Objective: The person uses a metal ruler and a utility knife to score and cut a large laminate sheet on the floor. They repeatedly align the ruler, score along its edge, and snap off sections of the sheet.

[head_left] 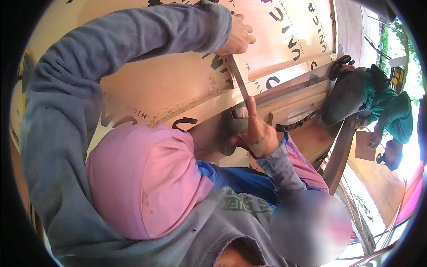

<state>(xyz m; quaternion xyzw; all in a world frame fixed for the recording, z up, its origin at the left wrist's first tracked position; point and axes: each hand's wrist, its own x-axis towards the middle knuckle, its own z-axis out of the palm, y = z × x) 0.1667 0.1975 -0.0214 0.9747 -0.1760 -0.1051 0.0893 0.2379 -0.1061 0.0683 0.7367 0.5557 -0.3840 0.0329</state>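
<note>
My left hand (235, 38), at the top of the head view, is closed over the upper end of a narrow flat metal strip (238, 76). The strip slants down across the printed tan panel (151, 84) to my right hand (258, 135). There my index finger is stretched out at the strip's lower end and my thumb is spread leftward; the other fingers are mostly hidden. Just behind that hand is a dark grey sandal (235, 118). My pink-clothed leg (129, 178) fills the lower middle, between my grey sleeves.
At the right a person in a green top (387, 113) crouches, one hand on a brown square board (364, 143). Wooden boards (300, 101) run along the panel's edge. A long beam (338, 155) slants beside loose rods at lower right. A blurred patch covers the bottom right.
</note>
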